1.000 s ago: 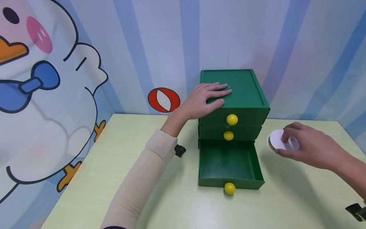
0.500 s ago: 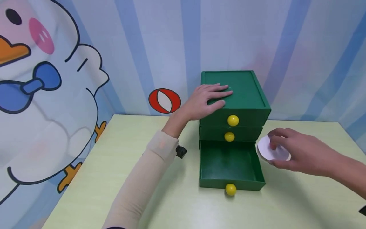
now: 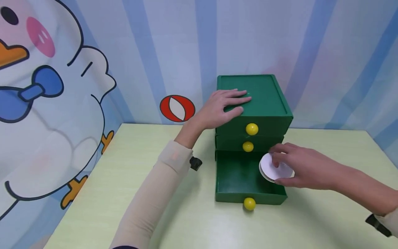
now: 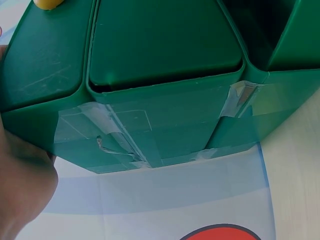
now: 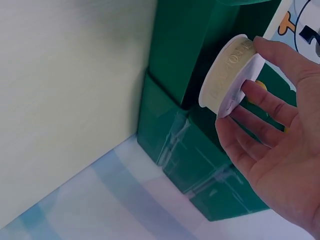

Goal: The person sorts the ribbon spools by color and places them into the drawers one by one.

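Note:
A white-sided spool of cream ribbon (image 5: 231,65) is held in my right hand (image 3: 311,169), thumb and fingers around its rim. In the head view the spool (image 3: 273,168) hangs over the right part of the pulled-out bottom drawer (image 3: 239,176). Lettering shows on the ribbon in the right wrist view. My left hand (image 3: 220,109) lies flat on top of the green drawer cabinet (image 3: 258,97), fingers spread. In the left wrist view only part of that hand (image 4: 25,185) appears, at the cabinet's edge.
The two upper drawers are closed, with yellow round knobs (image 3: 252,129). Another yellow knob (image 3: 249,204) fronts the open drawer. Clear tape (image 4: 120,135) joins the cabinet's tiers. A pale table (image 3: 146,145) lies beneath, backed by a striped cartoon cloth (image 3: 174,45).
My right hand has carried the ribbon spool leftward, from beside the cabinet to over the open drawer. The left hand has stayed on the cabinet top.

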Demonstrator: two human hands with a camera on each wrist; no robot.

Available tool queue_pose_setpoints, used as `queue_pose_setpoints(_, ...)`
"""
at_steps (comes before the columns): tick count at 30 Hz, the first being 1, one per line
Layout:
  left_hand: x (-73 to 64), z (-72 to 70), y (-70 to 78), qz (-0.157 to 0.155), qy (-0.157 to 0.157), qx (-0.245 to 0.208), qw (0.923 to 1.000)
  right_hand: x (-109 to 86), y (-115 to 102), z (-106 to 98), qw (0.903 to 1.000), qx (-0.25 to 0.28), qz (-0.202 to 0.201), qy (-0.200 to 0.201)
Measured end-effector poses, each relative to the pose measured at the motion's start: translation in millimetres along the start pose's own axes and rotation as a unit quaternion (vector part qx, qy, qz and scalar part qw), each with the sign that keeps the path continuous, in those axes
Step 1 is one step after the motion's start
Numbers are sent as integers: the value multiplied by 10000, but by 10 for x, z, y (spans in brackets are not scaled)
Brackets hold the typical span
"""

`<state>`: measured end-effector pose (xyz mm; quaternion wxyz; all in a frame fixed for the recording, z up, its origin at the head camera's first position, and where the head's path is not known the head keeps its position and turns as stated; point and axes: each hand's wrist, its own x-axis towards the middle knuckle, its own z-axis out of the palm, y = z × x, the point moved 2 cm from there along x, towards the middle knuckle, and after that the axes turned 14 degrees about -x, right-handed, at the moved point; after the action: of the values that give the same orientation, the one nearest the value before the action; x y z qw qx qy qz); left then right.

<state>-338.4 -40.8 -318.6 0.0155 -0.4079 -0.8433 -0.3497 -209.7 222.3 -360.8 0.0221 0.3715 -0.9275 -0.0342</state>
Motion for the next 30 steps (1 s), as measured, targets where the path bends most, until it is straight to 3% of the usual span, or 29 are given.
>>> queue_pose_setpoints(14,41,28,5,48,-32,-27,10000,321,-239,110,9946,333,-681,-703)
queue_pose_setpoints(21,-30,-32,-10,12,92,-126,9999,511,-344,218,9882,373,-1093,-1011)
queue_pose_setpoints(30,-34,-25,-3,-20,94,-56,9999,580,-411,350,9832,536,-1174,-1290)
